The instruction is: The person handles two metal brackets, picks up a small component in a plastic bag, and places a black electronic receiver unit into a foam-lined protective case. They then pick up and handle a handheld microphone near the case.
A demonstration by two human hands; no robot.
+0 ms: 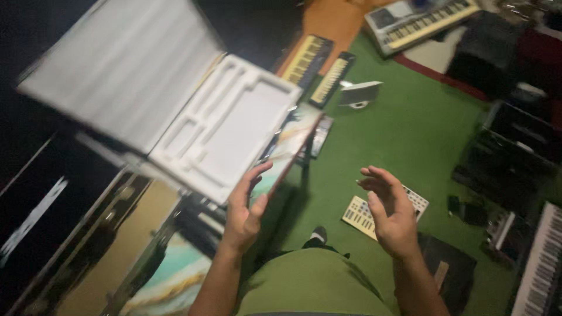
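My left hand grips the near edge of an open flat box with a colourful printed outside. A white moulded foam tray with several recesses sits in the box. Its white lid is flung up to the left, blurred by motion. My right hand hovers apart to the right with fingers spread and holds nothing. It hangs above a small cream keypad controller lying on the green carpet.
Two small keyboards and a white wedge-shaped device lie on the carpet farther off. A larger keyboard sits at the top right, another at the right edge. Dark cases stand right; a black stand is left.
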